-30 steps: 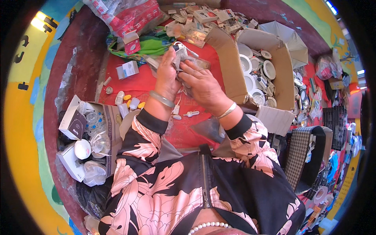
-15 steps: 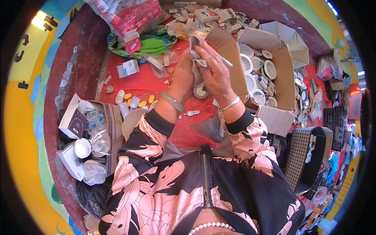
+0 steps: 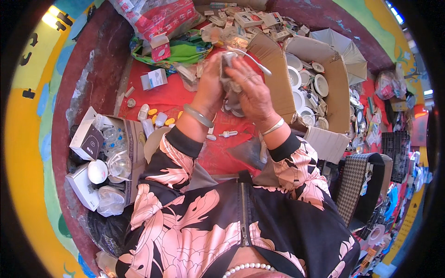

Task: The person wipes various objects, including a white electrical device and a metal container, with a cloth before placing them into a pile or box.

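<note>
Between my palms is a crumpled grey cloth [image 3: 227, 84], held up over the red ground sheet. My left hand [image 3: 211, 81] grips it from the left, its fingers mostly hidden. My right hand [image 3: 251, 90] presses on it from the right, with fingers fairly straight and close together. A thin white cord [image 3: 252, 56] with a thicker white end curves out from behind the right fingers; whatever it joins is hidden in the cloth. Below the hands, a small white bulb-like piece [image 3: 227, 134] lies on the red sheet [image 3: 222, 155].
Right of my hands stands an open cardboard box [image 3: 327, 51] of round white lamp fittings. Several yellow-and-white pieces [image 3: 169, 121] lie to the left, near a box of clear plastic items [image 3: 132, 157]. Small cartons [image 3: 248, 19] are heaped at the far side.
The white cord's end now sticks out farther and curves above my right hand. Both hands have shifted slightly against each other, with the cloth still between them.
</note>
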A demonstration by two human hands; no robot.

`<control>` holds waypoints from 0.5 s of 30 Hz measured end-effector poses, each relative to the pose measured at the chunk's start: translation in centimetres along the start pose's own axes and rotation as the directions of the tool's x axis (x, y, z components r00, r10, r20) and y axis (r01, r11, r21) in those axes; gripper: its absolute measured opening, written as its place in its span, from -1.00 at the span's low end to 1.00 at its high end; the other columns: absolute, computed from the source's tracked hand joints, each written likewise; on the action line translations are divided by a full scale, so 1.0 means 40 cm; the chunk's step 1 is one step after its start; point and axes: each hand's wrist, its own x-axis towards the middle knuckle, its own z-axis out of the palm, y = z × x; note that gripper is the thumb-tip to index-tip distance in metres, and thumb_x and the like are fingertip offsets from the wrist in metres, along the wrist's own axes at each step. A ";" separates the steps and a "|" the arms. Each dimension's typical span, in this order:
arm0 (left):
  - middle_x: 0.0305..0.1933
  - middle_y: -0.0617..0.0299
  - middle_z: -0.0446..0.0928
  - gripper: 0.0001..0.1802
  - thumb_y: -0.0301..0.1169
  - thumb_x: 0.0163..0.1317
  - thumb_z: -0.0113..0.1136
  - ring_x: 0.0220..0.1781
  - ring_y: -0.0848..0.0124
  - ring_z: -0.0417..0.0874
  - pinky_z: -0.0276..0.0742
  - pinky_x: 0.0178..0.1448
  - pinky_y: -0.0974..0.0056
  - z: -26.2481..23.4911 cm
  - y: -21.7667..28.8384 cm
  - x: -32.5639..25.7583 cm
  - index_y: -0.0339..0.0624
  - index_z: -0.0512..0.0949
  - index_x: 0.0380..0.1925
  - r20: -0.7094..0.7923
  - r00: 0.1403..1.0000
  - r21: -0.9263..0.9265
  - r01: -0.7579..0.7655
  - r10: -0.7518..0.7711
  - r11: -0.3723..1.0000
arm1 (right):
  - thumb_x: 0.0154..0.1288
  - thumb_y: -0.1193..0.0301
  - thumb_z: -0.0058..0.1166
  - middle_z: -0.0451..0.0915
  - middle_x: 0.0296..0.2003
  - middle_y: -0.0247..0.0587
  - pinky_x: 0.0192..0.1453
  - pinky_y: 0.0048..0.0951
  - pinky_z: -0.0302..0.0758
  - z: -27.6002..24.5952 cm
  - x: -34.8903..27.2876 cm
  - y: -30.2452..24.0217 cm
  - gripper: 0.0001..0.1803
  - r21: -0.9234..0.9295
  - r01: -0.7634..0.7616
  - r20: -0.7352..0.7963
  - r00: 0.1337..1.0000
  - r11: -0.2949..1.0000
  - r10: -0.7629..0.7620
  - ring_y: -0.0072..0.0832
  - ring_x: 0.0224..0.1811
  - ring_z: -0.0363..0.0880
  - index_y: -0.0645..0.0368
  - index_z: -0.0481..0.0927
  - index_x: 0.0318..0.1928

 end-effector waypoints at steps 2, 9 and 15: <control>0.02 0.22 0.46 -0.58 -0.13 0.36 -0.24 0.03 0.39 0.48 0.37 0.13 0.28 0.014 -0.026 -0.007 -0.16 0.40 0.02 0.038 0.999 0.097 0.002 -0.006 0.995 | 0.03 0.67 -0.09 0.39 0.12 -0.03 0.21 -0.27 0.27 -0.013 0.011 0.019 -0.55 0.046 -0.052 -0.073 0.996 0.998 0.055 -0.16 0.25 0.28 0.15 0.49 0.00; -0.29 0.15 0.53 -0.60 -0.08 0.34 -0.19 -0.25 0.36 0.57 0.49 -0.07 0.20 -0.045 0.023 0.031 -0.18 0.44 -0.17 -0.101 0.994 0.005 0.042 -0.041 0.999 | 0.01 0.65 -0.04 0.44 0.06 0.00 0.20 -0.27 0.28 0.006 -0.010 -0.030 -0.58 0.055 0.002 0.062 0.998 0.998 -0.005 -0.13 0.22 0.31 0.14 0.53 -0.05; -0.44 0.12 0.43 -0.52 -0.01 0.29 -0.10 -0.51 0.42 0.41 0.36 -0.45 0.40 -0.074 0.036 0.046 -0.28 0.37 -0.22 -0.009 0.992 -0.219 0.118 -0.123 0.969 | 0.26 0.48 -0.06 0.53 -0.05 -0.13 0.10 -0.42 0.40 -0.059 -0.018 -0.026 -0.73 0.811 -0.444 0.229 0.841 0.382 0.490 -0.37 0.02 0.50 0.27 0.51 -0.04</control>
